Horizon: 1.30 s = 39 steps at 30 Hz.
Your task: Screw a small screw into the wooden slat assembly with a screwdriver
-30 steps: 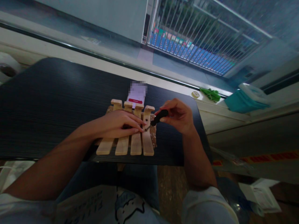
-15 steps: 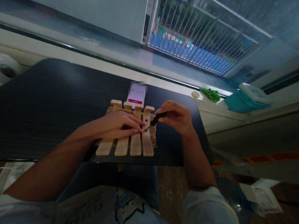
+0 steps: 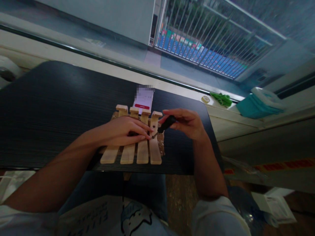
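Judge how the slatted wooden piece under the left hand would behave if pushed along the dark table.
The slatted wooden piece looks rigid, so it would probably slide as one unit. It lies flat and low on the table, so tipping seems unlikely. The left hand presses it down, suggesting it is light enough to shift.

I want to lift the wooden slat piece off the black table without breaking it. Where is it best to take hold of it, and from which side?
Probably the near ends of the wooden slat piece, coming from the table's front edge. The four slats end there free and flat, while the left hand covers the middle and the right hand works a screwdriver at the right slat.
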Each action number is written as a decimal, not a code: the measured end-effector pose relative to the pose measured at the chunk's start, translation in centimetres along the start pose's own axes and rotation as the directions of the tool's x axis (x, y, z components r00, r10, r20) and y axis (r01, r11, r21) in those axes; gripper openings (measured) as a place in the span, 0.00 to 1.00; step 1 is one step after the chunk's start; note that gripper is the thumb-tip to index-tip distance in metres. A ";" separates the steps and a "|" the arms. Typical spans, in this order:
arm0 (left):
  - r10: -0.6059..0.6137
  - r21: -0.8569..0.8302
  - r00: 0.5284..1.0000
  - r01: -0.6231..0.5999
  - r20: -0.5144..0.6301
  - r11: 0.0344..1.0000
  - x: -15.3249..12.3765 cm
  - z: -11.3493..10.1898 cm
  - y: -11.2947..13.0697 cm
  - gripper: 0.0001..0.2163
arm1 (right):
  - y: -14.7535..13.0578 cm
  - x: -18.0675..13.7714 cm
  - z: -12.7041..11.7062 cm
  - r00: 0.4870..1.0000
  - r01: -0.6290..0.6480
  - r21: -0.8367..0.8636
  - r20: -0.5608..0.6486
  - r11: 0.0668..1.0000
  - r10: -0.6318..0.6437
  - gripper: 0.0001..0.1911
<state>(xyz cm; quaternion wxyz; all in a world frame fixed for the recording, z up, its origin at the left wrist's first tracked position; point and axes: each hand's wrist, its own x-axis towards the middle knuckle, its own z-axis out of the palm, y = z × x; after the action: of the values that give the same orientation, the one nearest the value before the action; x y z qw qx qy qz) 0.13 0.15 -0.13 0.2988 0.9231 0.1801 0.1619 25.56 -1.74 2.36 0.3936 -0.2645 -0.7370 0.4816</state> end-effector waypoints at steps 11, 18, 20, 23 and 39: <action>0.012 0.049 1.000 -0.012 0.000 0.999 0.2 -0.1 0.2 0.13 | 0.3 -0.1 0.3 0.988 0.048 -0.123 -0.140 0.991 -0.065 0.15; 0.013 0.044 1.000 -0.014 0.005 0.999 0.2 -0.1 0.2 0.12 | 0.7 -0.1 0.7 0.980 0.051 -0.174 -0.179 0.983 -0.082 0.19; 0.026 0.045 1.000 -0.026 0.008 0.999 0.2 -0.1 0.2 0.12 | 0.6 -0.1 0.8 0.981 0.048 -0.190 -0.178 0.981 -0.083 0.19; 0.045 0.042 0.999 -0.045 0.003 0.998 0.2 -0.1 0.2 0.12 | 0.5 0.0 1.0 0.977 0.066 -0.197 -0.184 0.978 -0.103 0.18; -0.003 0.010 1.000 0.003 0.005 1.000 0.0 0.0 0.1 0.12 | 0.9 0.1 0.1 0.992 0.115 -0.143 -0.029 0.983 -0.121 0.15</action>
<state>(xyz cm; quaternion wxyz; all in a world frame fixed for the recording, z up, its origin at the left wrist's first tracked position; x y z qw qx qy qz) 0.13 0.09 -0.08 0.2947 0.9247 0.1816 0.1584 25.44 -1.37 1.56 0.4156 -0.2566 -0.7760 0.3990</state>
